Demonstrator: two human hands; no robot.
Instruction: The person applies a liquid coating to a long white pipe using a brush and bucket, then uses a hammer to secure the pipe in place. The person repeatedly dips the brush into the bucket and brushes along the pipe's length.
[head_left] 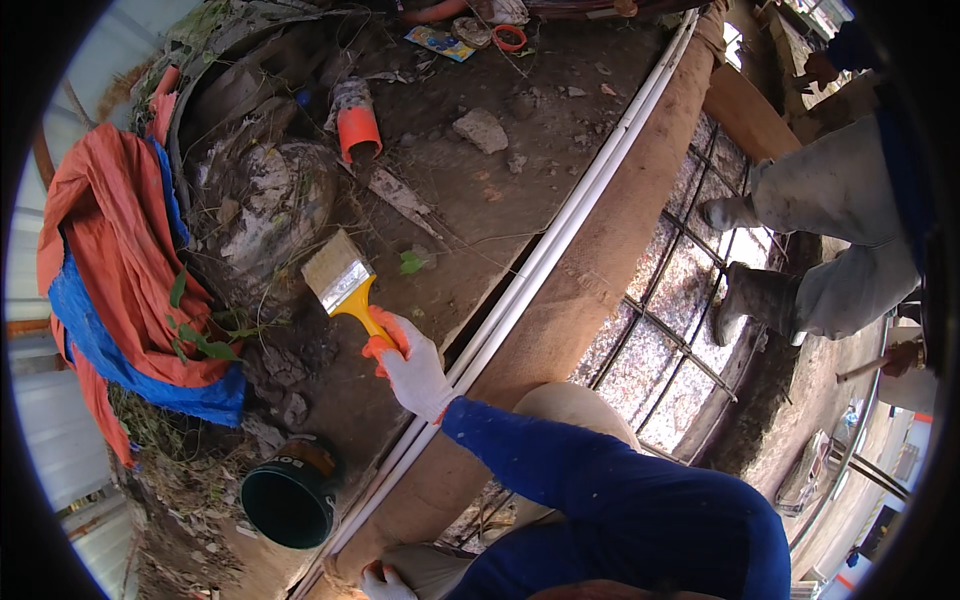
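My right hand (412, 375), in a white glove with orange-coated fingers, grips the yellow handle of a wide paintbrush (352, 285). The brush's pale bristles point up and left over the dirt, apart from the ground as far as I can tell. At the lower edge, beside my bent knee, part of my left hand (385, 582) shows in a white glove; most of its fingers are hidden. A dark bucket (288, 500) lies tipped on the soil to the left, its green inside showing.
Two white pipes (560, 245) run diagonally beside a brown cloth-covered edge (590, 260). Right of them is a rebar grid (690, 340), where another person in boots (745, 300) stands. An orange and blue tarp (125, 270) lies left; an orange pipe piece (358, 130) and stones lie on the dirt.
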